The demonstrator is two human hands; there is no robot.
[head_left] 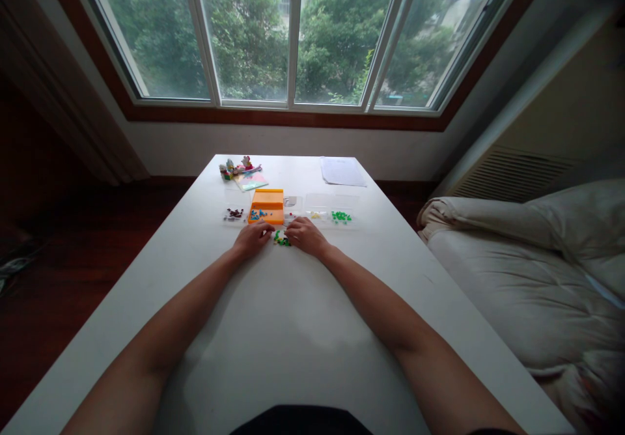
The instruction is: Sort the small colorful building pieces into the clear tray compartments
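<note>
A small pile of green, yellow and dark pieces (282, 239) lies on the white table between my two hands. My left hand (254, 238) rests just left of the pile, its fingers curled in toward the thumb. On the other side, my right hand (305, 234) reaches over the pile's right edge with its fingertips bent down and close together. Anything held in either hand is too small or hidden to make out. Right behind my left hand stands an orange box (267, 204) with blue pieces (256, 215) in its front part.
Clear trays hold dark brown pieces (234, 214) at left, pale yellow pieces (315, 215) and green pieces (340, 217) at right. Farther back are small figurines (229, 169), a pastel card (251, 181) and white papers (342, 171). A cushioned seat (488, 279) stands right of the table (293, 331).
</note>
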